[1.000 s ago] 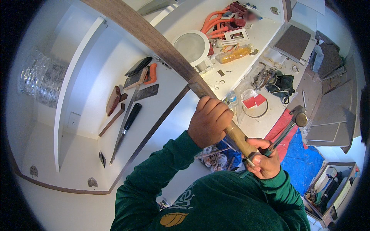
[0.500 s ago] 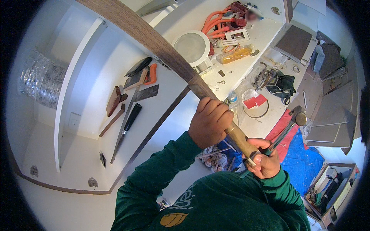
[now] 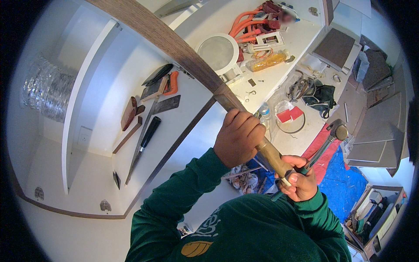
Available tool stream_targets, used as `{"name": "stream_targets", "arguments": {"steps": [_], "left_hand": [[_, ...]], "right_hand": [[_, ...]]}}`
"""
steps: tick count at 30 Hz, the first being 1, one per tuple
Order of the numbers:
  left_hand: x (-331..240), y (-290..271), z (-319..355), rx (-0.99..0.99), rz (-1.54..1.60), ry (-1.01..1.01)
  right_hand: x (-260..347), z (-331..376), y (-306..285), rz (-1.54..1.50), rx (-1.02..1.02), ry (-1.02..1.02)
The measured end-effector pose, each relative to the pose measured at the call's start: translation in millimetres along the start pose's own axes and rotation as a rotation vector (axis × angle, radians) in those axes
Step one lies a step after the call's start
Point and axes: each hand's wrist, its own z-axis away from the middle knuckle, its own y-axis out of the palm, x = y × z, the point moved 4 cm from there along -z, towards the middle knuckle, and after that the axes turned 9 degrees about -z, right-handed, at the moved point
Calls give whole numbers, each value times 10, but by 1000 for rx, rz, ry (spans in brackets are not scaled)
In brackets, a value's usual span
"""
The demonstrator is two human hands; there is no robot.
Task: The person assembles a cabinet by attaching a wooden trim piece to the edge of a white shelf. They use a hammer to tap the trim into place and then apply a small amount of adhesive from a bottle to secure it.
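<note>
My left hand (image 3: pixel 239 139) is wrapped round a chisel (image 3: pixel 271 156) with a thick yellowish-brown handle. Its front end points up to the left, against the brown wooden edging (image 3: pixel 192 61) of the white cabinet; the fingers hide most of the blade end. At the handle's butt, the thumb and fingers of my right hand (image 3: pixel 300 181) touch it. That same hand is closed on a hammer (image 3: pixel 338 130) with a dark green handle. The hammer's metal head stands up to the right, apart from the chisel.
A hand saw (image 3: pixel 143 146), a wooden plane (image 3: pixel 129 114) and an orange-handled tool (image 3: pixel 171 84) lie on the left cabinet panel. Orange cables (image 3: pixel 246 27), a round white lamp (image 3: pixel 217 53) and a bottle (image 3: pixel 264 111) rest beyond. A toolbox (image 3: pixel 374 214) stands lower right, near a blue tarp (image 3: pixel 342 183).
</note>
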Motion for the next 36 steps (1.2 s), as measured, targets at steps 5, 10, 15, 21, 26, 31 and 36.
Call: {"name": "stream_targets", "arguments": {"steps": [5,10,15,21,26,31,36], "left_hand": [[4,22,6,-27,-10,3],[-2,16,-4,10,5,-8],[-9,12,-4,16,-4,-3],[-8,31,-3,14,-20,4],[-13,38,-2,10,-17,-5],[9,34,-35,2,-29,14],[-34,5,-13,30,-8,-20]], "right_hand": [[11,-18,9,0,1,-5],[6,-15,-21,-12,-3,9],[9,-18,-29,-20,1,22],[19,-21,-33,-9,2,15],[24,-25,-45,-25,11,22],[36,-42,-54,-53,15,19],[57,-21,-39,-61,25,26]]}}
